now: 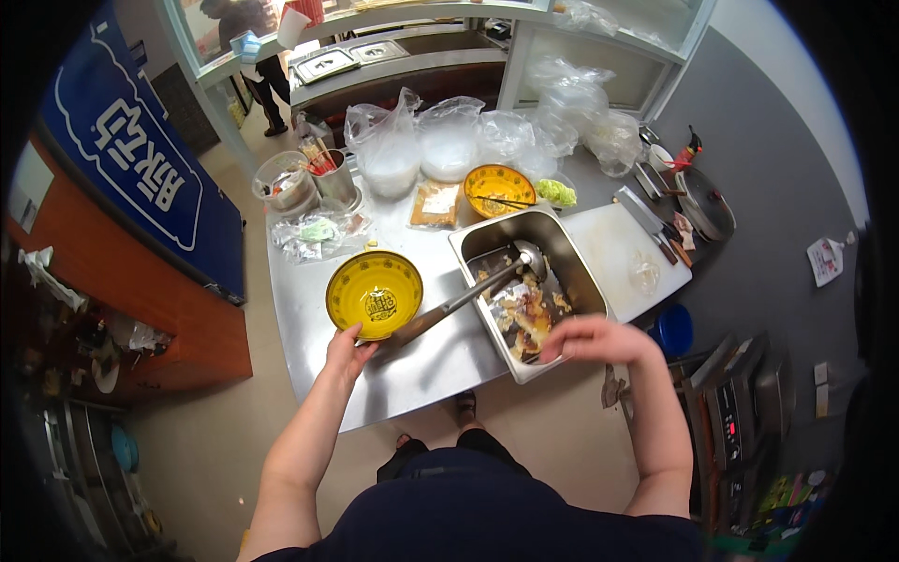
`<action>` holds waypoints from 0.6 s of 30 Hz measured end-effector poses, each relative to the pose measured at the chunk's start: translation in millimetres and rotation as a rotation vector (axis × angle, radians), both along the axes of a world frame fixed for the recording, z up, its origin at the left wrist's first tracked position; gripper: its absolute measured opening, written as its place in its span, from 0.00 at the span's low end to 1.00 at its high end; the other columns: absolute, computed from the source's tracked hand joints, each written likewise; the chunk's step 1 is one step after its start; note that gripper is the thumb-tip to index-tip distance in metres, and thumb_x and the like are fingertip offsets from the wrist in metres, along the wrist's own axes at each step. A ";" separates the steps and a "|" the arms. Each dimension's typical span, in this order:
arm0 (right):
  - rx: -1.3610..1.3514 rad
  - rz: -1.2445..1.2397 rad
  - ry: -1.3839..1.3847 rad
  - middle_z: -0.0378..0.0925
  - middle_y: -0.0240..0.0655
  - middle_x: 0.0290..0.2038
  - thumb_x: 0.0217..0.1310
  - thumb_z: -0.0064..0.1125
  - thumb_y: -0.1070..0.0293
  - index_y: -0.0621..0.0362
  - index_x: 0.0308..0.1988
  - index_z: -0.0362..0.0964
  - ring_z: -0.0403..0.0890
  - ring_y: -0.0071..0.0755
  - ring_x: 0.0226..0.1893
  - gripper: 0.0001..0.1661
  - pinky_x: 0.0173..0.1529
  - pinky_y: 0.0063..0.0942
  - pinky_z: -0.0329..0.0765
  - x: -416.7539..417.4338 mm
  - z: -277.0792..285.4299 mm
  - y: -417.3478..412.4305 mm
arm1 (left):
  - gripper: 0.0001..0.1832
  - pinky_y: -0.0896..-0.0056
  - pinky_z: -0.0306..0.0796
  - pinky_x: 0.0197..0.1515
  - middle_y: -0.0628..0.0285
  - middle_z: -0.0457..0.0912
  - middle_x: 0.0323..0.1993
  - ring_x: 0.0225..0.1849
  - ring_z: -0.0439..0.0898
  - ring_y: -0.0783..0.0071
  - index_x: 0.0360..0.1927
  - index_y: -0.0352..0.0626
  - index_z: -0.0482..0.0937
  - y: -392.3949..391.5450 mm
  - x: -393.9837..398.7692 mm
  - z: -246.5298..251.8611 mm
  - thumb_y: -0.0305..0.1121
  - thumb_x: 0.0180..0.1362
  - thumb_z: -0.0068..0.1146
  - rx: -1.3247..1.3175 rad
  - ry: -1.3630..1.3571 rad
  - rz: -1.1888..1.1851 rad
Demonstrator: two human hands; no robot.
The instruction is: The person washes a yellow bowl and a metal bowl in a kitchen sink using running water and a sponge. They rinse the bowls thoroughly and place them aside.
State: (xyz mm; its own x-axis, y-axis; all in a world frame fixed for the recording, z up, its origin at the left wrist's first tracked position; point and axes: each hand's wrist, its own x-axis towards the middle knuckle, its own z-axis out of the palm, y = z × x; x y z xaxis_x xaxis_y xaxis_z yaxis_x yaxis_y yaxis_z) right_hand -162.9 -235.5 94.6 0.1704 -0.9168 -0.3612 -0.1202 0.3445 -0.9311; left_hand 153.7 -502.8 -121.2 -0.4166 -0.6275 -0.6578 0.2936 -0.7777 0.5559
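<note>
My left hand (pixel 348 351) holds the near rim of a yellow patterned bowl (pixel 374 291) over the steel table. My right hand (pixel 597 340) is over the near right corner of a deep stainless steel pan (pixel 523 372); its fingers are bent, and whether they hold anything is unclear. Food pieces (pixel 527 319) in dark liquid lie in the pan. A long-handled ladle (pixel 463 296) rests across the pan's left rim, its head inside and its handle end near the bowl. Behind the pan stands a second yellow bowl (pixel 497 186) with dark chopsticks across it.
A white cutting board (pixel 618 246) lies right of the pan, with a cleaver (pixel 638 209) beyond. Bagged containers (pixel 449 144), a packet (pixel 434 205), a steel chopstick holder (pixel 335 184) and a plastic tub (pixel 284 184) line the table's back. A person (pixel 270 84) stands in the background.
</note>
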 end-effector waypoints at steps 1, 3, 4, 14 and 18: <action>-0.007 -0.121 0.018 0.76 0.35 0.39 0.59 0.49 0.67 0.61 0.44 0.69 0.75 0.25 0.41 0.14 0.46 0.22 0.70 -30.7 -3.7 -13.6 | 0.21 0.57 0.70 0.46 0.56 0.65 0.53 0.46 0.72 0.55 0.55 0.49 0.56 0.1 -11.7 0.0 0.30 0.58 0.44 -0.003 0.007 0.000; -0.055 -0.306 0.053 0.76 0.34 0.37 0.59 0.48 0.66 0.61 0.44 0.69 0.76 0.24 0.38 0.15 0.44 0.22 0.71 -86.0 -12.2 -53.4 | 0.21 0.58 0.71 0.45 0.56 0.65 0.52 0.46 0.72 0.55 0.55 0.49 0.56 -1.0 -26.9 0.8 0.31 0.58 0.44 -0.019 0.006 0.013; -0.076 -0.378 0.133 0.76 0.34 0.37 0.60 0.47 0.66 0.62 0.44 0.68 0.77 0.24 0.37 0.15 0.44 0.21 0.71 -118.6 -25.1 -74.2 | 0.21 0.59 0.72 0.44 0.56 0.65 0.52 0.46 0.72 0.56 0.55 0.49 0.56 -0.1 -35.8 4.7 0.32 0.59 0.45 -0.042 -0.071 -0.019; -0.211 -0.533 1.096 0.76 0.45 0.37 0.51 0.50 0.67 0.58 0.41 0.72 0.77 0.43 0.39 0.15 0.45 0.33 0.72 -280.5 -175.7 -262.0 | 0.19 0.65 0.72 0.43 0.58 0.69 0.48 0.41 0.76 0.63 0.53 0.47 0.58 13.6 -74.1 -4.0 0.35 0.60 0.44 -0.037 -0.097 0.015; -0.086 -0.396 1.202 0.75 0.45 0.39 0.51 0.49 0.67 0.56 0.40 0.73 0.75 0.45 0.41 0.15 0.46 0.35 0.71 -294.5 -199.2 -292.4 | 0.18 0.68 0.73 0.41 0.59 0.71 0.47 0.40 0.77 0.65 0.52 0.46 0.59 14.5 -81.4 -1.5 0.36 0.60 0.45 -0.035 -0.100 0.030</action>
